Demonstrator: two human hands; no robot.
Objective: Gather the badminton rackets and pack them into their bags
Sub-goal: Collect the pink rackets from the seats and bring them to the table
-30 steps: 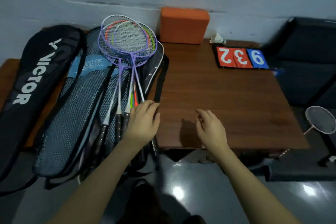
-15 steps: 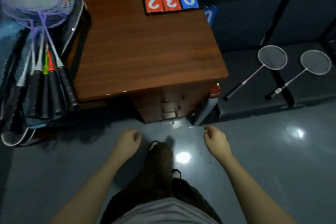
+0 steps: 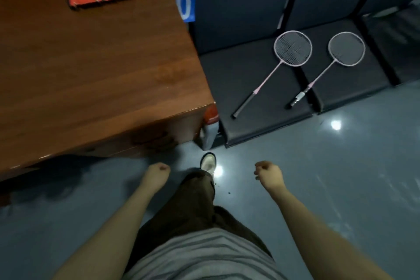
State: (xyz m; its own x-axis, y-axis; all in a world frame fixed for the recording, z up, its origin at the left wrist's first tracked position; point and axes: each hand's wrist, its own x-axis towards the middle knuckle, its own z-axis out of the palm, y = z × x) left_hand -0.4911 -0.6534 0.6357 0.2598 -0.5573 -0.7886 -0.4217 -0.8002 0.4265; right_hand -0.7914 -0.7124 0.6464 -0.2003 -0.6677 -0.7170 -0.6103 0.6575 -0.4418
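Two rackets lying side by side on the bench – left hand, right hand loosely curled, holding nothing, well apart.

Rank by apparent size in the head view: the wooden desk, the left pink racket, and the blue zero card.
1. wooden desk
2. left pink racket, though nearness to the camera makes this unsure
3. blue zero card
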